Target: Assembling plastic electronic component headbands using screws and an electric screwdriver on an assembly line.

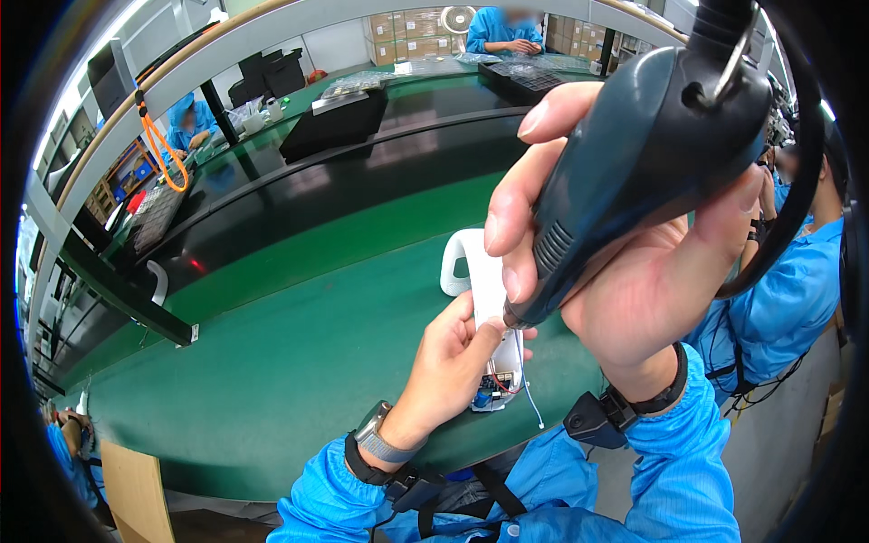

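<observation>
My right hand is wrapped round a dark electric screwdriver, which hangs from a hook and cable at the top right. Its tip points down at a white plastic housing, close to my left thumb. With my left hand I grip that housing, fingers closed round its middle. The housing's far end bends into a curved loop. At its near end a small blue circuit board with red wires shows. A thin white-and-blue wire trails from it onto the green table. The screwdriver's bit is hidden by my thumb.
The green table meets a black conveyor belt carrying black trays. An orange loop hangs from the metal frame at left. Co-workers in blue sit across and at right. A brown board stands at lower left.
</observation>
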Motion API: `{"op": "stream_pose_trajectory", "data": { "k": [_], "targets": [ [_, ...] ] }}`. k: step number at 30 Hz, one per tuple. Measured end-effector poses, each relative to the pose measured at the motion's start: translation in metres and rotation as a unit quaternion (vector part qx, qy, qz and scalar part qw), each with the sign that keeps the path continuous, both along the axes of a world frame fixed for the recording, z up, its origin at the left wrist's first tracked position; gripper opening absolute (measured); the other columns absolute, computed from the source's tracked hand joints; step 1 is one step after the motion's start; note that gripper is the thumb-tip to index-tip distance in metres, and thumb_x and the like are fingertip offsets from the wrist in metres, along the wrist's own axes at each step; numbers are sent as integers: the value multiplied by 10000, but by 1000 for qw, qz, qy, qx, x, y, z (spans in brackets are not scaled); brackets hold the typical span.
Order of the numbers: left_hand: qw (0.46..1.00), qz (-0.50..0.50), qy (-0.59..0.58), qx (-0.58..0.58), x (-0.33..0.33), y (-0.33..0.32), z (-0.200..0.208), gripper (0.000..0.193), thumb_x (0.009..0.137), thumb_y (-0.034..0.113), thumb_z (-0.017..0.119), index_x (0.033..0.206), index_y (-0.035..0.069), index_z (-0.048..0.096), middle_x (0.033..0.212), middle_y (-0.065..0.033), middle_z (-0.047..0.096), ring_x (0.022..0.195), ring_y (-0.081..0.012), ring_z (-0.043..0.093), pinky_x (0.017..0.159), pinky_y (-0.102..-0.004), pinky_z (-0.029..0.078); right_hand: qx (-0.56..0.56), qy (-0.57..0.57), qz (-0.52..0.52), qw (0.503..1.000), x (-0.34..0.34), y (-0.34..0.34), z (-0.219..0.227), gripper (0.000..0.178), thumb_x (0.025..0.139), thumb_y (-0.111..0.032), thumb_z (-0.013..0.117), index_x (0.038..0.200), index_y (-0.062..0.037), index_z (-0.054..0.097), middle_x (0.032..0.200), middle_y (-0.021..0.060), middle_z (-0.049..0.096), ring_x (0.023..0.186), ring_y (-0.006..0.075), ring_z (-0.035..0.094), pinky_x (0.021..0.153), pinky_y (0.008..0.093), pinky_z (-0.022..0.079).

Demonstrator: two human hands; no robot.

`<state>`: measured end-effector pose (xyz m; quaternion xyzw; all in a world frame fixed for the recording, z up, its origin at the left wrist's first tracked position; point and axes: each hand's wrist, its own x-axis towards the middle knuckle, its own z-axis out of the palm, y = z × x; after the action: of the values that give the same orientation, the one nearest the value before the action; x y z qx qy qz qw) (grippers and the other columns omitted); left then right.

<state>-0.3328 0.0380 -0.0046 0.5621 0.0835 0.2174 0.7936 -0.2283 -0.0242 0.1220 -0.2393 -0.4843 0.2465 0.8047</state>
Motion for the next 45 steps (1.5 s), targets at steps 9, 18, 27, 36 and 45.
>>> {"op": "stream_pose_trajectory", "data": {
  "k": [9, 18, 27, 36, 45],
  "targets": [
    [999, -10, 32, 26, -2, 4, 2, 271, 1023, 71, 433, 1267, -42, 464, 1122, -136, 635, 953, -194, 686, 792, -307, 573, -17, 19, 14, 1000, -4, -1, -9, 1072, 787, -906, 305, 1122, 99, 470, 743, 242, 644, 478, 204, 601, 448, 311, 524],
    [1000, -5, -6, 9, -1, 3, -5, 297, 1024, 60, 420, 1301, -42, 446, 1141, -112, 617, 992, -209, 686, 809, -316, 579, -71, -42, 47, 995, 0, -2, -16, 1041, 776, -929, 197, 993, -14, 642, 758, 97, 664, 573, 119, 579, 509, 246, 475],
    [1000, -11, 2, 21, 0, 3, -2, 302, 1024, 55, 419, 1310, -37, 440, 1129, -111, 621, 990, -213, 688, 825, -316, 583, -93, -53, 56, 993, 4, -2, -16, 1039, 759, -945, 206, 950, -27, 653, 731, 85, 647, 549, 117, 566, 488, 239, 457],
    [999, 4, 31, -45, -1, -4, -1, 333, 1021, 103, 435, 1330, -20, 422, 1050, -178, 669, 886, -237, 702, 763, -336, 587, 0, -134, -115, 984, 56, -32, -3, 915, 922, -774, 240, 1136, 82, 485, 730, 173, 632, 476, 163, 579, 416, 252, 468],
    [999, 4, 43, -31, 7, -18, -8, 415, 1033, 213, 421, 1377, -15, 384, 840, -159, 648, 730, -230, 673, 674, -354, 572, -71, -80, -356, 928, 151, -96, -103, 976, 813, -881, 328, 1170, 8, 516, 795, 143, 638, 546, 143, 582, 506, 220, 451]
  ]
}}
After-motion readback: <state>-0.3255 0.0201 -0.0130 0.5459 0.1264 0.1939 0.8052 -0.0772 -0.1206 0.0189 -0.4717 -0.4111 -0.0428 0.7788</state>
